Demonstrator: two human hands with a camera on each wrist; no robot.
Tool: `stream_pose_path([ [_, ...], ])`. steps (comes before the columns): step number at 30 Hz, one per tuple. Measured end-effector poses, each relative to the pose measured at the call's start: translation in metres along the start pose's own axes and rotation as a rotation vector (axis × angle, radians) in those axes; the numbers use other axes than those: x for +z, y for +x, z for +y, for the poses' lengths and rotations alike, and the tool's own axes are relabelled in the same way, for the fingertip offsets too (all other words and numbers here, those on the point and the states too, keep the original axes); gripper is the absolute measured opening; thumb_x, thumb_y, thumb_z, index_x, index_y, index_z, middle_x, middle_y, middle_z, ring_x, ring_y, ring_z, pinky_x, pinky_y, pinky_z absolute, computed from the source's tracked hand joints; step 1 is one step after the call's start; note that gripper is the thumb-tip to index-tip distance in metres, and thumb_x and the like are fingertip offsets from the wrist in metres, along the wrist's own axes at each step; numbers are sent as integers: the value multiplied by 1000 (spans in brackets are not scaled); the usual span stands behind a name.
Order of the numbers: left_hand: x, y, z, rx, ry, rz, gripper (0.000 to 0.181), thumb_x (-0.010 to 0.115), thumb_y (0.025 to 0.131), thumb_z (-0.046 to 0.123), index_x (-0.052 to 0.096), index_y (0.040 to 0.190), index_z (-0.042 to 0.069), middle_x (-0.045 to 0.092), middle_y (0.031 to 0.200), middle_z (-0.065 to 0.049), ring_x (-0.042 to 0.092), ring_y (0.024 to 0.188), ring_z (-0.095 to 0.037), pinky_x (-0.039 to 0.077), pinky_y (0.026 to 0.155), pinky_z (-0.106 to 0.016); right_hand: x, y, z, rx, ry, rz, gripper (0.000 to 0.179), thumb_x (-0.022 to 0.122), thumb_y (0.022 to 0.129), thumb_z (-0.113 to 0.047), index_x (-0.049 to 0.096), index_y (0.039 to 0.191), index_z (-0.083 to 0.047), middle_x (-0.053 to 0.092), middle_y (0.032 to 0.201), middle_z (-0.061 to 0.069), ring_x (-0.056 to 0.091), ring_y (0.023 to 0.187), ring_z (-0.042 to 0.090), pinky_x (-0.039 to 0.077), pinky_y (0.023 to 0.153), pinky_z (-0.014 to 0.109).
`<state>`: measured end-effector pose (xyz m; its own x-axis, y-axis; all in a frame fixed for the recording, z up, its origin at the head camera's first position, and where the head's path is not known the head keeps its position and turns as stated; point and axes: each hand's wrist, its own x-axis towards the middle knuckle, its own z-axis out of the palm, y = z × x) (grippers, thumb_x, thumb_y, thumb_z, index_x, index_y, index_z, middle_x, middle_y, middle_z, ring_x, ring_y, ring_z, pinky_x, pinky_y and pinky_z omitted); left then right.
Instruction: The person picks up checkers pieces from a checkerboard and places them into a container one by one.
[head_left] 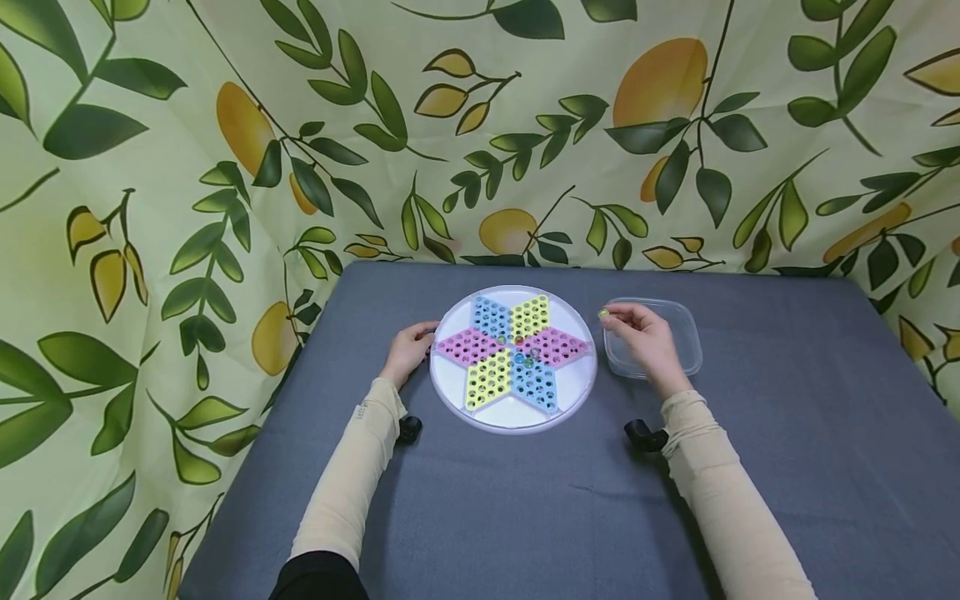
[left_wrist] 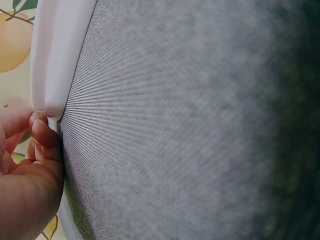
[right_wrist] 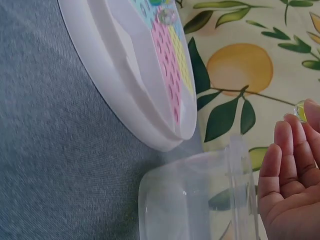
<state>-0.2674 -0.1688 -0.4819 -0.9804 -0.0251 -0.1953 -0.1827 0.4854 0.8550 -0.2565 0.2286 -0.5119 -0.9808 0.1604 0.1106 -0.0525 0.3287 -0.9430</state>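
A round white Chinese checkers board (head_left: 513,421) with a pink, yellow and blue star lies on the table. Several glass marbles (head_left: 529,362) sit in holes around its centre. At the board's left edge, my left hand (head_left: 409,350) grips the rim between thumb and fingertips, as the left wrist view shows close up. My right hand (head_left: 647,335) pinches a clear marble (right_wrist: 299,111) with a yellow-green core between thumb and index finger. That hand is raised over the left part of a clear plastic container (head_left: 688,350), right of the board.
A dark grey cloth covers the table (head_left: 525,517). Behind it and along the left hangs a curtain (head_left: 420,167) printed with leaves and oranges. Black wrist devices (head_left: 645,436) are worn at both sleeves.
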Motion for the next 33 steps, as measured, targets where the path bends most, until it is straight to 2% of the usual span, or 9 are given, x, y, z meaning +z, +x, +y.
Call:
stream_pose_path([
  [6, -1, -1, 1, 1, -10, -10, 33, 48, 97, 20, 57, 128, 17, 63, 114, -10, 55, 88, -17, 43, 70, -23, -13, -8, -30, 59, 46, -34, 45, 64, 83, -48, 62, 116, -16, 61, 99, -8, 56, 89, 9, 44, 76, 21],
  [9, -1, -1, 1, 0, -8, -12, 33, 48, 97, 21, 57, 128, 17, 63, 114, -10, 55, 88, -18, 42, 70, -23, -17, -14, -45, 105, 62, -20, 41, 65, 84, -44, 63, 113, -16, 60, 92, -13, 56, 87, 7, 44, 74, 19],
  [13, -2, 0, 2, 2, 2, -10, 33, 48, 97, 22, 57, 129, 18, 62, 114, -9, 54, 88, -17, 42, 69, -23, -21, -18, -59, 123, 5, -10, 40, 63, 87, -38, 61, 115, -10, 58, 86, -18, 58, 87, 7, 44, 77, 21],
  [15, -2, 0, 2, 1, 6, -11, 34, 48, 97, 23, 57, 129, 19, 62, 115, -9, 54, 88, -17, 42, 69, -23, -23, -18, -64, 123, -33, -30, 42, 61, 89, -35, 58, 118, -5, 58, 86, -19, 59, 90, 9, 45, 80, 23],
  [21, -1, -2, 3, -4, 1, -9, 34, 48, 97, 22, 57, 129, 18, 61, 116, -9, 54, 89, -18, 41, 70, -23, -28, -12, -63, 129, -58, -95, 44, 59, 91, -31, 55, 121, 0, 58, 86, -18, 57, 84, 1, 45, 81, 24],
  [27, -1, -2, 3, -16, 17, -3, 34, 47, 97, 22, 56, 130, 19, 60, 121, -8, 55, 94, -19, 42, 73, -24, -29, -8, -60, 142, -100, -140, 40, 59, 91, -25, 55, 120, 3, 56, 83, -18, 55, 77, -2, 47, 74, 19],
  [30, -1, -2, 3, -22, 20, -2, 34, 48, 97, 23, 56, 130, 20, 60, 123, -8, 55, 96, -19, 42, 74, -24, -28, -7, -60, 153, -145, -162, 36, 56, 92, -19, 55, 118, 4, 58, 84, -12, 56, 75, -2, 47, 71, 17],
  [33, -1, -2, 2, -21, 11, -3, 34, 48, 97, 23, 56, 130, 20, 61, 121, -8, 55, 95, -20, 42, 74, -25, -28, -5, -59, 160, -202, -185, 33, 55, 92, -16, 56, 118, 5, 63, 93, 1, 57, 76, 0, 48, 72, 20],
])
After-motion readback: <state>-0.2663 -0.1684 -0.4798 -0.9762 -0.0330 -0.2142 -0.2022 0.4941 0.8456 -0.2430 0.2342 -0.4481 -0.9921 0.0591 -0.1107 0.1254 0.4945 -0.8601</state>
